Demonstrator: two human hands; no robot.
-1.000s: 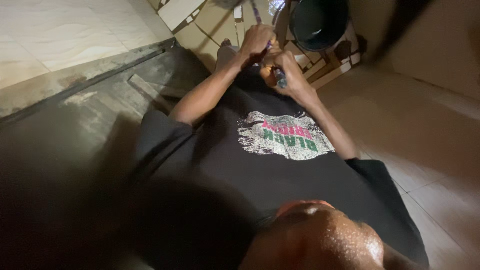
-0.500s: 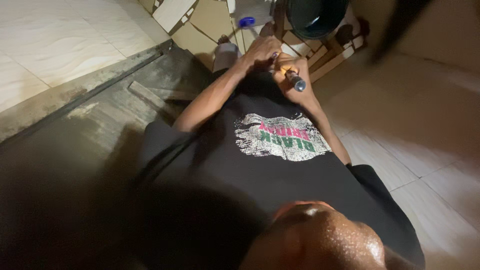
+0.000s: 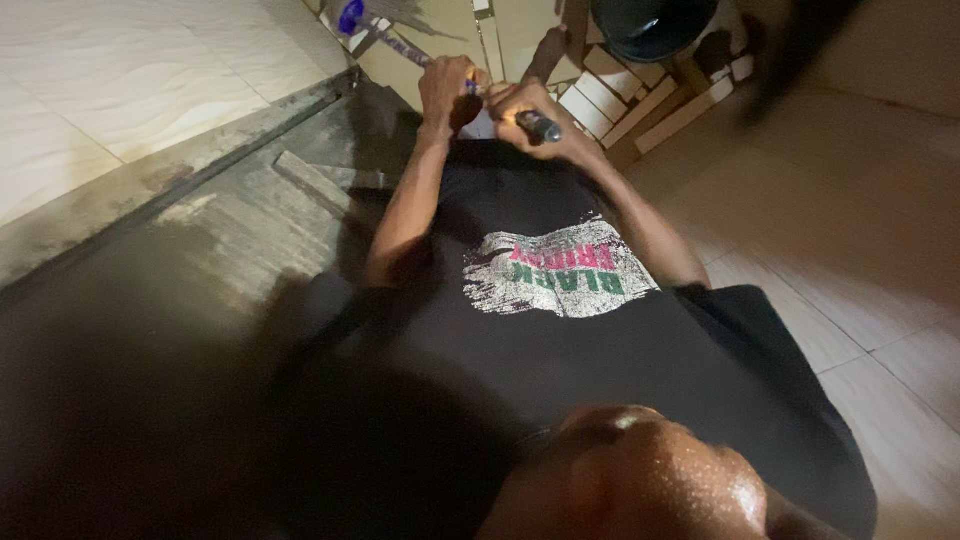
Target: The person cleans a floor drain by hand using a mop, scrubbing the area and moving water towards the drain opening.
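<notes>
Hands shift left of bucket [image 3: 652, 22]; left hand [image 3: 447, 88] grips mop handle [image 3: 400, 47], right hand [image 3: 535, 125] clenches its end; mopping underway, finish unclear.

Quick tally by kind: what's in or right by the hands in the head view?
Hands: 2, left hand and right hand, both closed on the handle
Long mop or broom handle with a blue fitting: 1
Dark bucket, top edge: 1
Black printed shirt: 1
Total: 5
</notes>
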